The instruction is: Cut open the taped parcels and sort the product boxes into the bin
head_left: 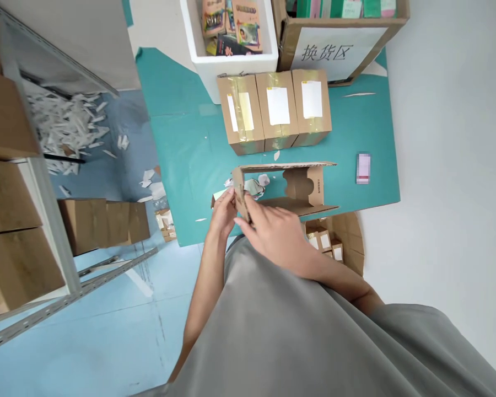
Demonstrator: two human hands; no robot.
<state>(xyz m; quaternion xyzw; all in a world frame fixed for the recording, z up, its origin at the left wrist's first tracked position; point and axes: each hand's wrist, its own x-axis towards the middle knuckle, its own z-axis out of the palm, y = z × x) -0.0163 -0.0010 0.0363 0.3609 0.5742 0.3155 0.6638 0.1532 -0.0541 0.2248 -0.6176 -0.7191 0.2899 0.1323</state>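
An open cardboard box (317, 186) stands near the front edge of the green-topped table (186, 165), its long side walls raised. At the box's left end, my left hand (222, 214) has its fingertips closed on the upright cardboard edge. My right hand (280, 234) reaches across the near wall, its thumb and forefinger around the same end flap; its other fingers lie along the wall. Crumpled pale paper (255, 187) shows inside the box. A small folded piece of card (219, 194) pokes out beside my left fingers.
Three taped cardboard boxes (278, 110) with labels stand behind. Farther back are a white foam bin (231, 63) of printed packs and a labelled carton (339, 52). A small pinkish, blurred item (363, 168) lies right. Shelving (45, 204) with boxes stands left; a carton (351, 237) sits below the table.
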